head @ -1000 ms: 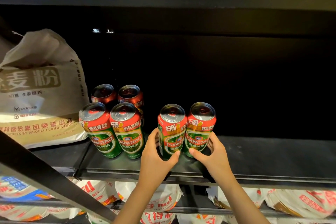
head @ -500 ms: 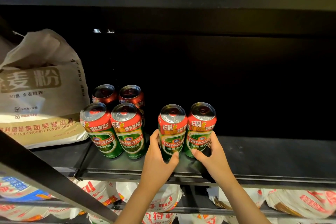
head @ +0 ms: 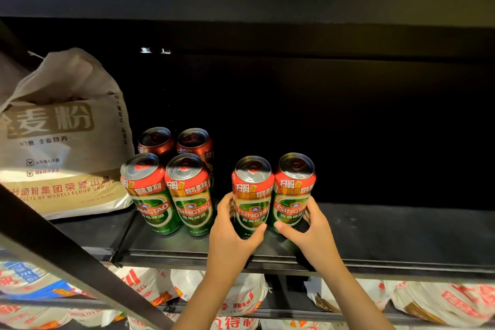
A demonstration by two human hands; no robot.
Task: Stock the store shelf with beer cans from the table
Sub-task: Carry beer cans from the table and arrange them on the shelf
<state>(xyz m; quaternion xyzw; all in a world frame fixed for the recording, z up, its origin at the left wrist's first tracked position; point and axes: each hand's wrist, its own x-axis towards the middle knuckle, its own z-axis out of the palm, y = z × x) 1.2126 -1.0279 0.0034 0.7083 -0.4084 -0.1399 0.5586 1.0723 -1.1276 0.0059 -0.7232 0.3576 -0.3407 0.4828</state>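
A: Setting down two at once, looks like. Left hand (head: 231,233) is wrapped round the lower body of one tall green-and-red aluminium beer can (head: 252,195), right hand (head: 310,230) round a second matching can (head: 293,190). Both grips clamped, thumbs across the fronts.

B: Cans on the shelf or in the air?

A: Bases are hidden by the hands, so can't tell for sure. Both upright, touching side by side, near the front lip of the black metal shelf (head: 388,236).

B: What else is up there?

A: Four more of the same cans (head: 171,190) in a 2x2 block just to the left, a gap between that block and the held pair. Beige paper flour sack (head: 61,136) further left. Shelf to the right is bare.

B: So which step?

A: Placing, I'd say, w/ the release not yet done. Next move probably wants the pair nudged left to close the gap, labels kept facing out, then both grips opened straight back so nothing tips. After that, back for more cans; the desk isn't in view.
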